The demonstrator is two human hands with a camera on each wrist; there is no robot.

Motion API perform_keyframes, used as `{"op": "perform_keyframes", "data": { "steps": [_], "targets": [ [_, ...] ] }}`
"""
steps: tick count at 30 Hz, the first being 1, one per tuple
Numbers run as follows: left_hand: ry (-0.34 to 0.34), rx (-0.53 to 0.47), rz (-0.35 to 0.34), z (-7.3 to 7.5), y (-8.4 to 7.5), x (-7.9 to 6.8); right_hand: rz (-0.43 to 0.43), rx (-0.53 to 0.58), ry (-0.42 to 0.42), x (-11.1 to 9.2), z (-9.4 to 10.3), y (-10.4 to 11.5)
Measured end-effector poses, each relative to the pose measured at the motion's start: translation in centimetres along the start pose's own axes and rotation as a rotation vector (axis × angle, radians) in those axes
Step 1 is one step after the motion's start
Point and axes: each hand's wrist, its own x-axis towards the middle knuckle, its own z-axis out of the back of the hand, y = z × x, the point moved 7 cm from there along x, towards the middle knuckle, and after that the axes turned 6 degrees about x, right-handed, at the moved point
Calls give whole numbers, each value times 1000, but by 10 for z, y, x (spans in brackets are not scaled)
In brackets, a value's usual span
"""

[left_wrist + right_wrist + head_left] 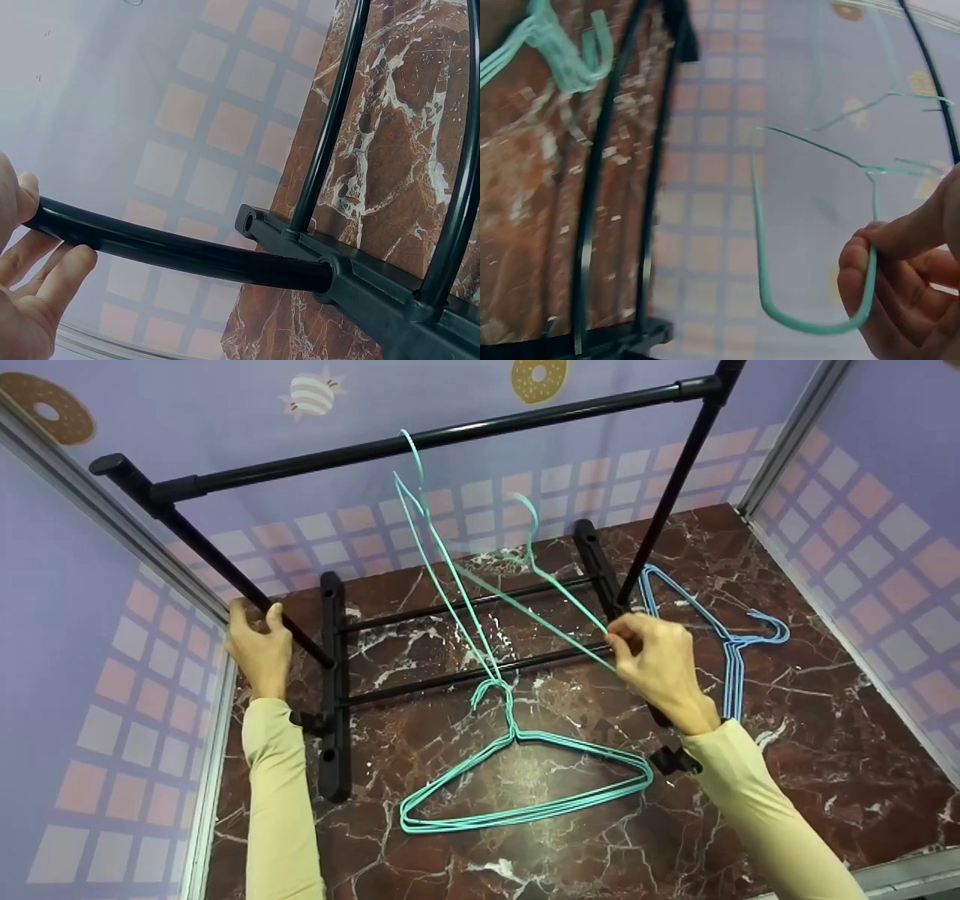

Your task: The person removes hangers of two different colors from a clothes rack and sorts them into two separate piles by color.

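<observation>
My left hand (260, 652) grips the left upright post (172, 251) of a black clothes rack, its fingers below the post in the left wrist view. The right hand (660, 660) pinches a light green clothes hanger (568, 597) near one end, between thumb and fingers. That hanger is tilted in the air inside the rack, its hook pointing up and slightly blurred, below the top bar (525, 420). Another green hanger (460, 592) hangs by its hook from the top bar. Several green hangers (525, 814) lie stacked on the floor in front of the rack.
Several blue hangers (733, 682) lie on the brown marbled floor (810, 735) right of the rack. The rack's black left foot (335, 622) and two lower bars stand near the floor. Purple patterned walls (225, 405) close in the back and both sides.
</observation>
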Motion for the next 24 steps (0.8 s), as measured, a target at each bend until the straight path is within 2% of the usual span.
{"op": "perform_keyframes", "data": {
  "steps": [4, 10, 16, 24],
  "targets": [
    [15, 10, 14, 0, 0, 0, -10, -118, -8, -10, -2, -11],
    [40, 11, 43, -1, -2, -2, 44, -238, -62, -17, 0, -22],
    [56, 17, 33, -2, -5, -3, 72, -267, -80, -25, 1, -29],
    [36, 20, 23, 1, -3, -2, 66, -252, -30, -31, -2, -34]
  ]
}}
